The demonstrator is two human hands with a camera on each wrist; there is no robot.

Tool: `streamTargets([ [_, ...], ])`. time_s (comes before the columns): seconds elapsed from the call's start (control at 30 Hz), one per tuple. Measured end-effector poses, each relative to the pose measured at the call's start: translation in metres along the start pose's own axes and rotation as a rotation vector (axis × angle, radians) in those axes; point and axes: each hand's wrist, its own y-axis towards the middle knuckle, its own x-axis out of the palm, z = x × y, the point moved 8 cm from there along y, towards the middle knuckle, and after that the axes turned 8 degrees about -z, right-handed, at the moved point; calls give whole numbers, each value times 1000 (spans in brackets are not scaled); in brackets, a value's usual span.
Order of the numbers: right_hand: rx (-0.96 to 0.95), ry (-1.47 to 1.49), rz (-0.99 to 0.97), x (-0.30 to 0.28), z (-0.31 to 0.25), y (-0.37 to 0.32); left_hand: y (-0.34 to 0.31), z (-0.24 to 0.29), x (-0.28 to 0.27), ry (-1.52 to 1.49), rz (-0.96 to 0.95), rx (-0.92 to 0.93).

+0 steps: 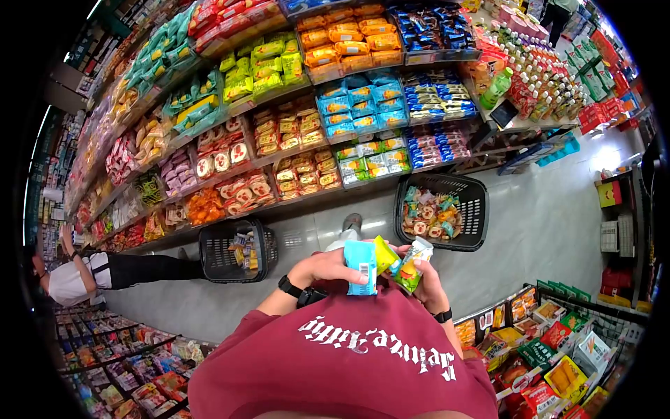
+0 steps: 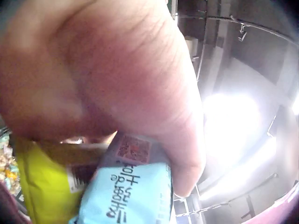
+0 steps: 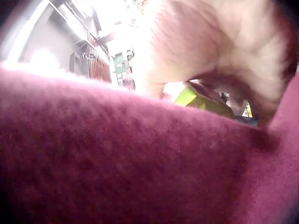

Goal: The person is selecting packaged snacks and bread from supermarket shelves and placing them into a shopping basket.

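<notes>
In the head view my left hand (image 1: 326, 268) grips a light-blue snack packet (image 1: 360, 271), its thumb lying across the front. Dark lettering marks the same blue packet (image 2: 124, 193) in the left wrist view. A yellow-green packet (image 1: 383, 255) shows between the two hands, partly covered. With thumb and fingers my right hand (image 1: 430, 285) holds a white and green packet (image 1: 412, 269) with an orange print. The right wrist view catches a bit of green wrapper (image 3: 198, 99) under that hand; maroon cloth hides the rest.
Ahead rise tiered shelves of wrapped snacks, including blue packets (image 1: 362, 105) and yellow-green ones (image 1: 262, 68). Two black baskets with packets in them stand on the floor, one right (image 1: 477, 209) and one left (image 1: 211, 260). Another person (image 1: 132, 269) stands at left. More snack displays (image 1: 551, 363) lie behind.
</notes>
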Motion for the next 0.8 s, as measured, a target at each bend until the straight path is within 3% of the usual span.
streamTargets([
  [0.07, -80, 23, 13, -9, 5, 1, -7, 4, -4, -6, 30, 48],
  [0.17, -174, 84, 60, -3, 4, 3, -27, -6, -20, -132, 128, -125],
  [0.33, -277, 51, 248, 1, 9, 30, -59, -7, -58, -176, 104, -142],
  [0.6, -128, -246, 405, 42, 34, 130, -122, -30, -138, -315, 181, -31],
  [0.8, -52, -437, 450, 69, 36, 172, -141, -17, -158, -351, 222, 29],
])
